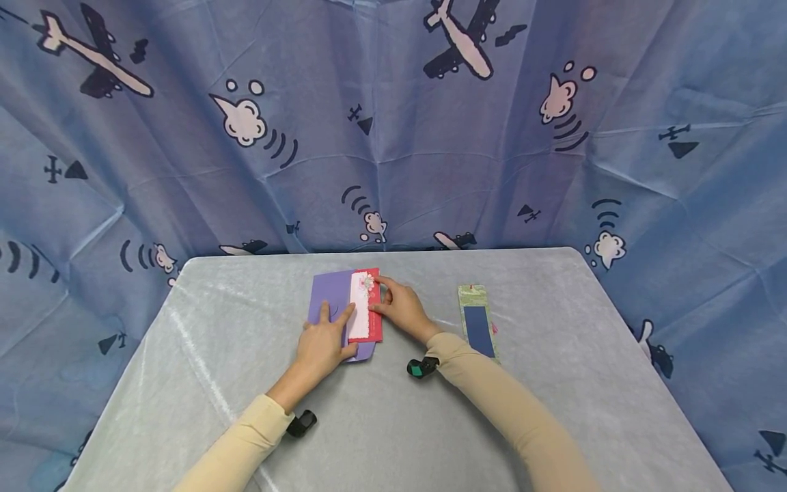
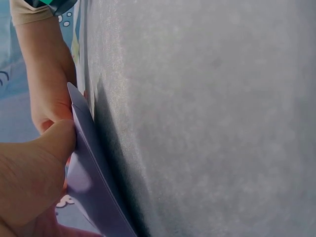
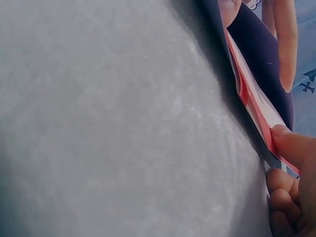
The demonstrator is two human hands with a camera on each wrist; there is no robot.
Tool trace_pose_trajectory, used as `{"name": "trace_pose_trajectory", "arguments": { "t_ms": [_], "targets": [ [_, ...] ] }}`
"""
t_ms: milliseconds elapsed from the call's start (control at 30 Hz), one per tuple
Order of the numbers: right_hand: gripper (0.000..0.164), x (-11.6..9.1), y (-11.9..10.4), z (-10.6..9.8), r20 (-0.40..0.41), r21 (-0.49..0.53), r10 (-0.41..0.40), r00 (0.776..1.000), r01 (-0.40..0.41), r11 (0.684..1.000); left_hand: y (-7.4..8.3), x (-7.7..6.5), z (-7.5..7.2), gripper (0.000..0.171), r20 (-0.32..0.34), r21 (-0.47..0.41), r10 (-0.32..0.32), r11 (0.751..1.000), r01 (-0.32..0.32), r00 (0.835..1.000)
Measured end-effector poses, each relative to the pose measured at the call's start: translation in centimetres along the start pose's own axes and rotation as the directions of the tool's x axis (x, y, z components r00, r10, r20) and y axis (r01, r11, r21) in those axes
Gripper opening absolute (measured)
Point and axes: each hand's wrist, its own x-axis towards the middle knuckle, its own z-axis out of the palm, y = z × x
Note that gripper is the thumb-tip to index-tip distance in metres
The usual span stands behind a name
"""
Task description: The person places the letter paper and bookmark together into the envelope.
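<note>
A flat purple paper envelope (image 1: pixel 328 287) is at the far middle of the table. On its right part lies a red greeting card (image 1: pixel 375 328) with a white scalloped panel and a small flower decoration. My left hand (image 1: pixel 320 345) rests spread over the envelope, its thumb near the card's lower edge. In the left wrist view that thumb (image 2: pixel 61 140) presses the envelope (image 2: pixel 94 182), which is tilted up from the table. My right hand (image 1: pixel 406 311) pinches the card's right edge. The right wrist view shows its thumb (image 3: pixel 291 145) on the red card (image 3: pixel 254 106), the other fingers curled below.
A green card (image 1: pixel 473 297) with a dark blue panel lies to the right, partly behind my right forearm. The grey cloth-covered table (image 1: pixel 184 383) ends at a blue curtain (image 1: pixel 393 164) printed with planes. Dark wrist cameras (image 1: pixel 301 424) sit at both sleeves.
</note>
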Motion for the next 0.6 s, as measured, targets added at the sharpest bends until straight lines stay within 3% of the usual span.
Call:
{"name": "trace_pose_trajectory", "arguments": {
  "t_ms": [333,600],
  "targets": [
    [0.069,0.2,-0.2,-0.6,0.051,-0.043,0.005,0.999,-0.003,0.999,0.0,0.0,0.0,0.080,-0.010,0.012,0.005,1.000,-0.005,1.000],
    [0.082,0.6,-0.5,-2.0,0.238,-0.029,0.040,0.970,-0.034,0.999,0.0,0.1,0.0,0.080,0.005,0.012,0.001,1.000,-0.002,1.000]
  ]
}}
